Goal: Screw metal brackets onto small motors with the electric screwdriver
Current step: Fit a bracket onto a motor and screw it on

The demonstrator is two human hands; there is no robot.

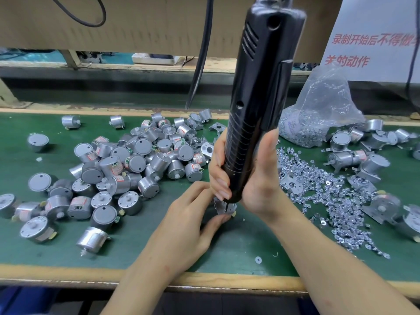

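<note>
The right hand gripped the screwdriver upright, its tip on the bracket pinched by the left hand just below. A few bracketed motors lay beyond the right hand. The heap of bare motors beyond the left hand suggested most work remained.

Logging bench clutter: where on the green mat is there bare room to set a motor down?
Barest: the mat between the forearms near the front edge, save one washer, and the front-left strip below the motor pile. Crowded: that pile left of the left hand; loose screws right of the right hand.
</note>
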